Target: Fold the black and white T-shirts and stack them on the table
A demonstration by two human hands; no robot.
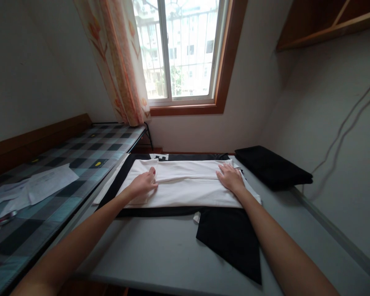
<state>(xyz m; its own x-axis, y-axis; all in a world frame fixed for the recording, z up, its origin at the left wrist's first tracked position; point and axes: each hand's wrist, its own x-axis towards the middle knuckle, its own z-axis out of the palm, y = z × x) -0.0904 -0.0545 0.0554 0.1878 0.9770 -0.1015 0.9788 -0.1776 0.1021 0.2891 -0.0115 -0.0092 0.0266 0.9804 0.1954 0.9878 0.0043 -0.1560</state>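
Note:
A white garment (188,189), folded into a long band, lies across a black garment (234,242) on the grey table (160,246). My left hand (144,183) is on the white cloth's left part, its fingers bent and drawn together at a folded edge; whether they pinch cloth is too small to tell. Near the right end, my right hand (230,176) rests flat on the white cloth with its fingers spread. One black part sticks out toward me at the lower right, with a small white tag (197,217) beside it.
A folded black cloth (271,166) lies at the table's back right. Along the left is a bed with a checked cover (58,164), bearing papers (46,185). Behind are a curtain (123,61) and a window (185,53); a wooden shelf (329,35) hangs upper right.

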